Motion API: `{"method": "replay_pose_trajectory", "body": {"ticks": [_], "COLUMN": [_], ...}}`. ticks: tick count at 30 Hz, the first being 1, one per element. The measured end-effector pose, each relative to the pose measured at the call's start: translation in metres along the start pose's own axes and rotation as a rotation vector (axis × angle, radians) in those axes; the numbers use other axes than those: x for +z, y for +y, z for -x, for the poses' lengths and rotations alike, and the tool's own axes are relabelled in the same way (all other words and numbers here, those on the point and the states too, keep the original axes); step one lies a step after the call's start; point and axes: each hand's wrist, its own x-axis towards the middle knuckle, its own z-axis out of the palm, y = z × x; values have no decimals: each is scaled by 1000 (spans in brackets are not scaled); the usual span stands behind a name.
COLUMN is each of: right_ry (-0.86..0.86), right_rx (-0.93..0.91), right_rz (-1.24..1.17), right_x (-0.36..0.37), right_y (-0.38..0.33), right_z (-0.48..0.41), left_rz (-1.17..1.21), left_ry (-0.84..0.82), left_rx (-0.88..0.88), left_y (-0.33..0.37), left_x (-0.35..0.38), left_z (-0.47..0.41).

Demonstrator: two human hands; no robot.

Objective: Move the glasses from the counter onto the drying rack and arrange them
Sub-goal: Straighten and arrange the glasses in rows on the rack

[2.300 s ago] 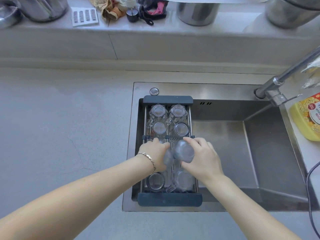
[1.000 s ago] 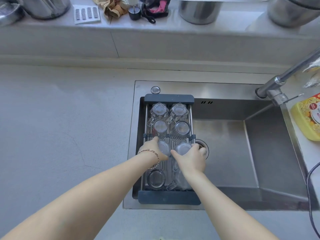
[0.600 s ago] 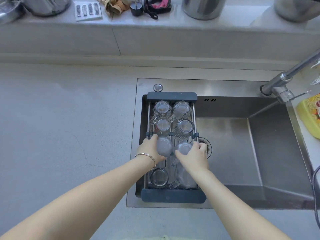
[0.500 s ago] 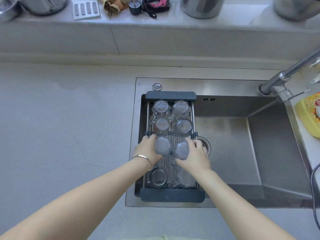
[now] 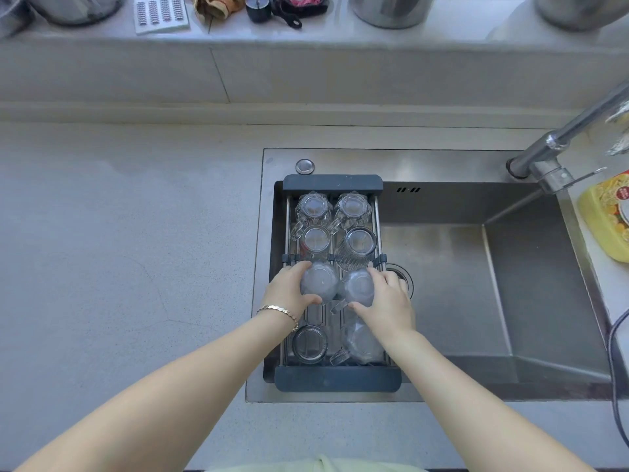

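Note:
A dark grey drying rack (image 5: 333, 182) spans the left part of the sink. Several clear glasses stand upside down on it in two columns. My left hand (image 5: 287, 292) grips an upturned glass (image 5: 319, 282) in the rack's middle row, left column. My right hand (image 5: 386, 303) grips a handled glass (image 5: 358, 287) beside it in the right column. The two held glasses touch each other. Behind them stand a small mug (image 5: 316, 240) and a ribbed glass (image 5: 359, 247). In front, partly under my wrists, stand a glass (image 5: 309, 344) and a mug (image 5: 360, 345).
The steel sink (image 5: 476, 284) lies open to the right of the rack, with a tap (image 5: 558, 144) at its far right corner. A yellow soap bottle (image 5: 609, 216) lies at the right edge. Metal pots and small items line the back ledge. Grey counter (image 5: 119, 250) stretches left.
Both hands have kept their glasses in the middle row and shifted them slightly; the two glasses now sit close together, bottoms up. The camera view has wobbled a little.

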Motion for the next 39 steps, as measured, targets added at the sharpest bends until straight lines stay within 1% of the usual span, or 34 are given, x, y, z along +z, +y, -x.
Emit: {"method": "replay_pose_trajectory", "body": {"ticks": [7,9,11,12,13,14,16,17,19,20,25,30,34,39], "right_ry": [-8,34,107,124,112,66,-103,-189,-290,-300,-184,-140,-127,-105], "right_rx": [-34,-57,-96,-114,-129,-138,-141,-142,-151,-153,-111,-112,-67,-23], "right_rz": [2,-47,-100,-109,-100,-73,8,60,146,163,74,17,38,44], "right_x": [-3,-10,-22,-27,-32,-35,-34,-30,-18,-11,7,14,17,18], "right_y": [0,3,7,11,16,20,27,28,26,24,17,7,3,8], "right_z": [4,10,19,25,31,39,51,57,64,66,63,60,60,63], "left_rz": [-8,-7,-27,-44,-72,-118,-250,-316,-365,-356,-393,-367,-402,-436], "left_ry": [-9,58,157,179,159,95,-73,-132,-171,-170,-147,-62,-71,-78], "left_rx": [14,18,71,111,149,181,223,232,202,171,113,83,73,113], "left_y": [-4,-4,-4,-5,-7,-9,-13,-15,-18,-18,-16,-11,-13,-16], "left_x": [-1,-4,-9,-11,-12,-11,-4,1,8,11,18,12,6,8], "left_z": [6,14,27,34,41,48,59,63,67,69,70,64,61,62]}}
